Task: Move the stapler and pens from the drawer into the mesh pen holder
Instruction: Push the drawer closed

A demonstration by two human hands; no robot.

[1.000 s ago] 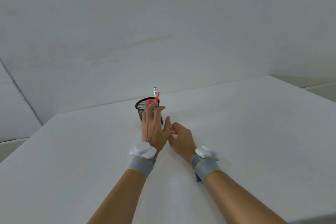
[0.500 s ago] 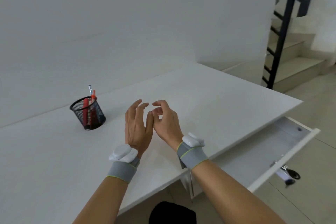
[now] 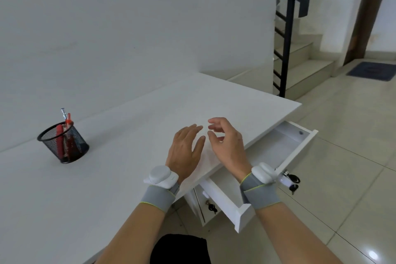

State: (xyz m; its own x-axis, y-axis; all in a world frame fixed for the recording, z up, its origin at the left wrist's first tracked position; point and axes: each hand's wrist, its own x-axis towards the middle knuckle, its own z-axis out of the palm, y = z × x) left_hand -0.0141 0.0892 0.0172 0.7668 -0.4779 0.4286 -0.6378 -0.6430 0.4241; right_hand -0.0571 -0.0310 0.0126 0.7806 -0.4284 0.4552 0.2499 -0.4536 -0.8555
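The black mesh pen holder [image 3: 64, 146] stands upright on the white desk [image 3: 120, 126] at the left. Inside it are a red stapler [image 3: 59, 141] and pens [image 3: 68, 121] that stick out above its rim. My left hand [image 3: 185, 149] hovers flat over the desk's right part, fingers apart, holding nothing. My right hand [image 3: 227, 146] is beside it near the desk's edge, fingers loosely curled and apart, holding nothing. The white drawer [image 3: 276, 154] under the desk's right end is pulled out; the inside that I can see is bare.
Keys hang from the drawer front's lock [image 3: 291, 180], and another key [image 3: 212, 208] sits in the cabinet door below. A black stair railing [image 3: 285, 49] and steps rise behind the desk's right end. Tiled floor [image 3: 347, 156] spreads to the right.
The view has swung right, away from the pen holder to the open drawer. Both hands have left the holder and moved right toward the desk's edge, and they have drawn slightly apart.
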